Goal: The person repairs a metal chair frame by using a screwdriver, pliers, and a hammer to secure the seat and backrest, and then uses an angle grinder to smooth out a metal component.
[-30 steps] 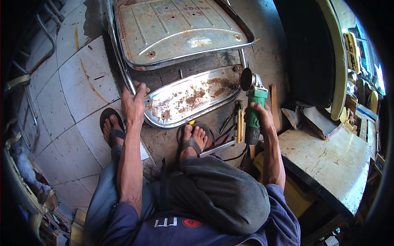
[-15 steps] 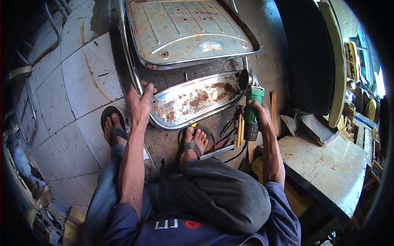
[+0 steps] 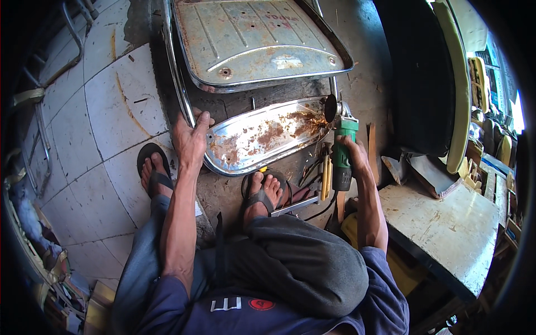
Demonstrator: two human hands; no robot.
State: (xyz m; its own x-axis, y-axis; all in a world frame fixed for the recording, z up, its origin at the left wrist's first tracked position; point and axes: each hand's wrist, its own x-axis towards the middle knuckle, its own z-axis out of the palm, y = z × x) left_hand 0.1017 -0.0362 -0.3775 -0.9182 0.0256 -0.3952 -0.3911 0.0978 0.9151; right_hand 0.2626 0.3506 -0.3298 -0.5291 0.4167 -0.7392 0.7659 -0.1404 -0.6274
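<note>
My right hand [image 3: 353, 154] is wrapped round the green body of an angle grinder [image 3: 344, 134]. The dark disc of the grinder meets the right end of a rusty metal backrest panel [image 3: 251, 137], and orange sparks spray leftward from there. My left hand [image 3: 191, 137] grips the lower end of the chair's chrome tube frame [image 3: 177, 78], beside the panel's left end. Beyond the panel lies the chair's metal seat pan [image 3: 257, 42], scuffed and rust-spotted, with holes in it.
Pliers with yellow handles [image 3: 326, 176] lie by my right foot [image 3: 265, 192], near a metal bar [image 3: 296, 206]. A worn low table [image 3: 441, 223] stands at right, below a large black padded piece [image 3: 419, 78]. White tiles [image 3: 84, 167] cover the floor at left.
Sparks now fly from the grinder's disc across the panel's right end, where none showed before. Both hands stay nearly in place.
</note>
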